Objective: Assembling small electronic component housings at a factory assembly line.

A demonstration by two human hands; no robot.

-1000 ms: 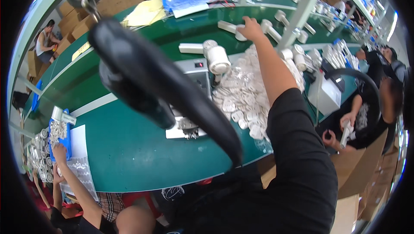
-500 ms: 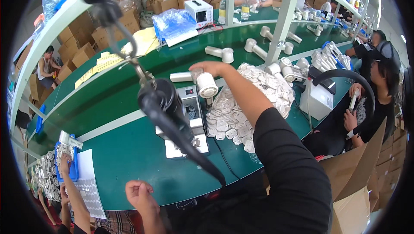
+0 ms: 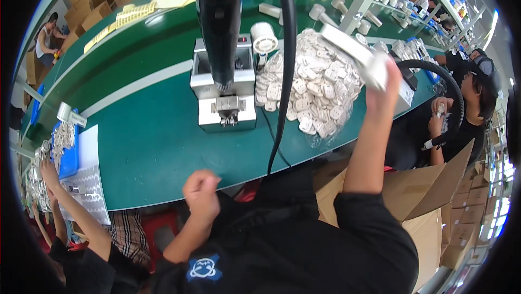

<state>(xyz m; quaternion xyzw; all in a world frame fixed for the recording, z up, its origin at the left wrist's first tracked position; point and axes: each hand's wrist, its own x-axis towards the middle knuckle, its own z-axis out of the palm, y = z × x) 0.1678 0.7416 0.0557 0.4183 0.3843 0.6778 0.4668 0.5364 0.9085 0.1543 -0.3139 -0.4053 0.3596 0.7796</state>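
My right hand (image 3: 382,85), raised at the right over the edge of the pile, grips a white hammer-shaped plastic housing (image 3: 350,47) by its wide end; its long handle points up and left. Both are smeared by motion. My left hand (image 3: 202,192) hovers at the table's near edge, fingers curled in and no object showing in them. Between and beyond the hands stands a small metal press-like machine (image 3: 227,112) with a clamp block in front. Above it hangs a black electric screwdriver (image 3: 218,28). Another white round-headed housing (image 3: 264,38) stands beside the machine.
A heap of small white plastic covers (image 3: 320,90) in clear film lies right of the machine. A black cable (image 3: 286,77) crosses in front. Open cardboard boxes (image 3: 429,202) stand at the lower right. Co-workers sit on both sides; a blue tray (image 3: 69,155) lies left.
My right hand has drawn back from beside the machine to the right, carrying the housing. My left hand stays curled near the table edge. The view has shifted, with the screwdriver now over the machine.
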